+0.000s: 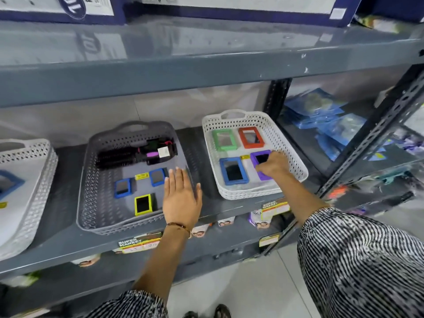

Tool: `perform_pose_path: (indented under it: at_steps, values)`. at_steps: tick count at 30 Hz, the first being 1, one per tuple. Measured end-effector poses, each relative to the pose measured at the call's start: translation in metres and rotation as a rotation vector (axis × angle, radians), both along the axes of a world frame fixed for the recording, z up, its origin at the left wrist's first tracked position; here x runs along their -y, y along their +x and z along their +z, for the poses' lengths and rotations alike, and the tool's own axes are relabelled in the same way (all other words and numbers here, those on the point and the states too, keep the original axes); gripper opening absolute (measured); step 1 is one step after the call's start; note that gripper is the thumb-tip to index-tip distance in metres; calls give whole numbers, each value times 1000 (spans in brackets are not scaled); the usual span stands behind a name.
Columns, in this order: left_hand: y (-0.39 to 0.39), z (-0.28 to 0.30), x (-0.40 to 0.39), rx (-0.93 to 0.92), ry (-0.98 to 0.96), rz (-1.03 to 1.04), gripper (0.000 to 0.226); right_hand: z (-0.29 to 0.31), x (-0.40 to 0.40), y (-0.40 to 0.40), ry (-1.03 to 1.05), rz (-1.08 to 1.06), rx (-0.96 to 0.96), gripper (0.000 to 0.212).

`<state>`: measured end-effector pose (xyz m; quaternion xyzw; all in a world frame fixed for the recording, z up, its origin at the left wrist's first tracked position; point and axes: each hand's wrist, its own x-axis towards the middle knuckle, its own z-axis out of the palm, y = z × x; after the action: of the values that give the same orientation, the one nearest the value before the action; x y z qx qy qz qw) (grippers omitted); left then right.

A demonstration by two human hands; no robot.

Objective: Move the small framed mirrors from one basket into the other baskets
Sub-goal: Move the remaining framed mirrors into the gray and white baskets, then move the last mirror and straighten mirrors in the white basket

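Fingers of the right hand [273, 165] pinch the purple framed mirror [261, 161] in the white basket [296, 166], evidently placing or lifting it, while the left hand [182, 198] hovers flat and empty, just right of three mirrors in the grey basket [91, 180].

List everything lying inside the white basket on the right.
The white basket holds green, orange, blue and purple mirrors and a yellow tag. The right hand covers part of the purple one.
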<state>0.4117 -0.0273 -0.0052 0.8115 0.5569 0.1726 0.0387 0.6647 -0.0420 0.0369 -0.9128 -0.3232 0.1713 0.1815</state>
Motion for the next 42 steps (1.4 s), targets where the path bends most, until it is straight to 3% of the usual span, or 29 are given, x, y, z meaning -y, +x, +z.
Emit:
perform_pose_path:
  at_steps: [11,14,17,22,30,37,42]
  values:
    - [0,2,0,-21,-19,8,62,-4,-5,7,-90,20,-34,59]
    - [-2,9,1,62,-20,-4,65,6,-13,-3,-71,40,48,72]
    - [-14,22,1,148,17,29,65,24,-35,-36,16,199,118,71]
    - [-76,37,-14,219,80,159,67,47,-78,-144,234,465,215,67]
    - [-243,37,-43,192,86,432,63,46,-142,-362,373,819,194,56]
    - [-363,31,-61,152,158,610,64,17,-197,-528,301,1012,64,51]
    - [-399,16,-65,148,93,639,61,-9,-227,-588,159,994,4,54]
